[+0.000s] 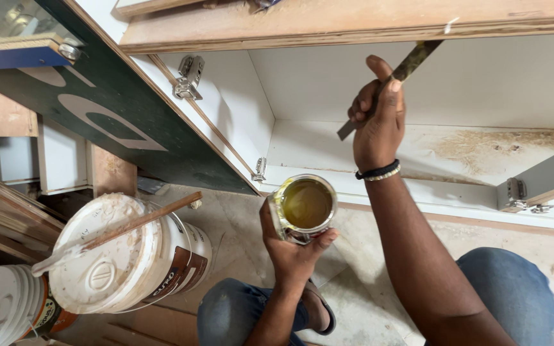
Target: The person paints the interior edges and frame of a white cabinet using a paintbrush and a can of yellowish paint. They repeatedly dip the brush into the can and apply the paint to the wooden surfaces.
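1. At the far left, a small white plastic bucket with an orange label band (pixel 4 307) stands on the floor, partly cut off by the picture's edge.
2. Just beside it stands a large white plastic lidded bucket with a brown-and-white label (pixel 129 256); its lid is smeared with dried tan residue, and a long wooden stir stick (pixel 123 227) lies slanted across the lid.
3. Above the buckets, an open dark green cabinet door with large pale shapes on it (pixel 117 115) swings out to the left, with metal hinges (pixel 188 75) on the cabinet's white side wall.
4. The left hand (pixel 293 247) rises from between the knees, forearm upright, fingers (pixel 326 237) curled around a small open round metal tin of yellowish-brown liquid (pixel 302 206), gripping it from below and the side, held over the floor in front of the cabinet's lower edge.
5. The right hand (pixel 376 122), with a dark beaded bracelet on the wrist, reaches up into the white-lined cabinet interior (pixel 482 90); the fingers are closed firmly round a stained, dark-handled brush (pixel 389 83), which slants up to the right toward the bare wooden top board (pixel 354 25).
6. At the right, the cabinet's white bottom panel (pixel 456 160) shows a brownish stain.
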